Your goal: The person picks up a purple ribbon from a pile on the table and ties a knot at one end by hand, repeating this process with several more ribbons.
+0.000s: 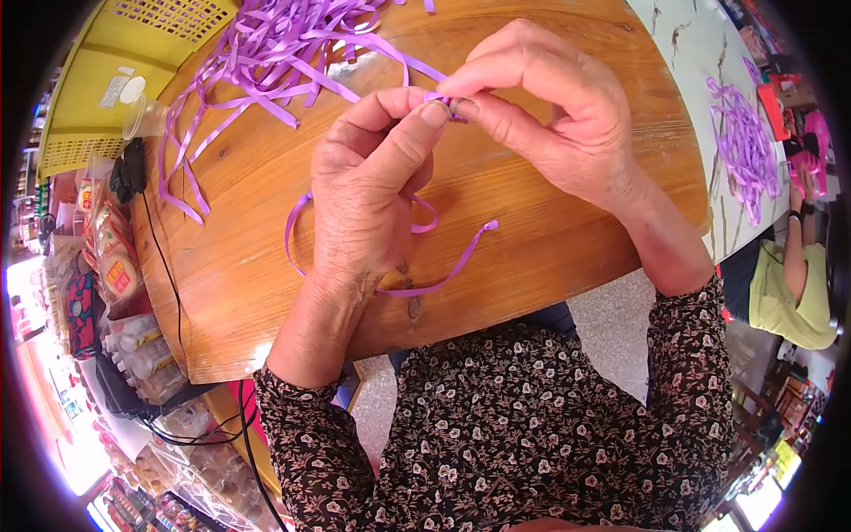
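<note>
Both hands meet above the wooden table (pixel 257 266), pinching one purple ribbon (pixel 443 277) between thumbs and forefingers. My left hand (pixel 377 168) is closed on it, and the ribbon's tail loops under that wrist and ends in a small knot or fold on the wood. My right hand (pixel 550 111) grips the same ribbon at the fingertips, where a small bunched part shows; its exact form is mostly covered by the fingers. A strand runs from there up to a large loose pile of purple ribbons (pixel 275 44) at the far left.
A yellow plastic basket (pixel 93 106) and a clear cup (pixel 146 115) stand at the left. A black cable (pixel 158 244) crosses the table's left edge, beside packaged goods (pixel 120 266). More purple ribbons (pixel 745 151) lie on a white marbled table (pixel 700 53) at right, near another person (pixel 793 284).
</note>
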Tool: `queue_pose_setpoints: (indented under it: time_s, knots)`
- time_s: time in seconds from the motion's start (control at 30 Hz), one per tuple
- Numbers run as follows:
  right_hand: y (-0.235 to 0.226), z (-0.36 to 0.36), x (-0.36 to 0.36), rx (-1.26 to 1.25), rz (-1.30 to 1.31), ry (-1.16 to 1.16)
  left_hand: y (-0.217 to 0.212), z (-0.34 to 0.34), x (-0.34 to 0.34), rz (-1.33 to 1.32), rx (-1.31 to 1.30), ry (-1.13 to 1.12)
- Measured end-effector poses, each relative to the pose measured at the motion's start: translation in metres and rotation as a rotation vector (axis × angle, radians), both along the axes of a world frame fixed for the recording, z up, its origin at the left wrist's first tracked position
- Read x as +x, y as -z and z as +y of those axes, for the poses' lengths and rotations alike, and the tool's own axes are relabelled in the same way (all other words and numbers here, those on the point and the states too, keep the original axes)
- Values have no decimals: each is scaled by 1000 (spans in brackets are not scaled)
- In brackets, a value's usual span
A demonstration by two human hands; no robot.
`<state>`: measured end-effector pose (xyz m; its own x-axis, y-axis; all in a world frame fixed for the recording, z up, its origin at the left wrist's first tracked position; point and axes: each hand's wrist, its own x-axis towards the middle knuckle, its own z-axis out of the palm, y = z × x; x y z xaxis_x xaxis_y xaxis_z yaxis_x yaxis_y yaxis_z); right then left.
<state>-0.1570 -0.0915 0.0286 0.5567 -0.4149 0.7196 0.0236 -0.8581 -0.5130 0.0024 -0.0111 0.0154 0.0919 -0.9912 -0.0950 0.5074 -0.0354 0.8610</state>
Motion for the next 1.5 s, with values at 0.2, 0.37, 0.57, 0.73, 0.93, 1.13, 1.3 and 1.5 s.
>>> queue_pose_setpoints:
  time_s: [0.2,0.37,0.57,0.73,0.93,1.13,1.3,1.5]
  knots:
    - [-4,0,-5,74,39,-19,-2,0,3,-65,19,57]
    - [-6,-1,-8,92,85,-39,-3,0,4,-82,21,96]
    - [-6,2,-8,144,61,-50,-2,0,3,-74,29,114]
    - [0,2,-8,335,33,-79,0,-1,3,-10,7,120]
    - [-2,6,-8,740,-48,-159,-5,1,-1,-33,-48,91]
    - [-2,5,-7,901,-109,-222,-3,2,7,12,-32,123]
    - [-1,5,-8,922,-138,-219,-9,5,2,-79,-6,67]
    - [-1,6,-8,908,-124,-211,-11,8,2,-115,-31,45]
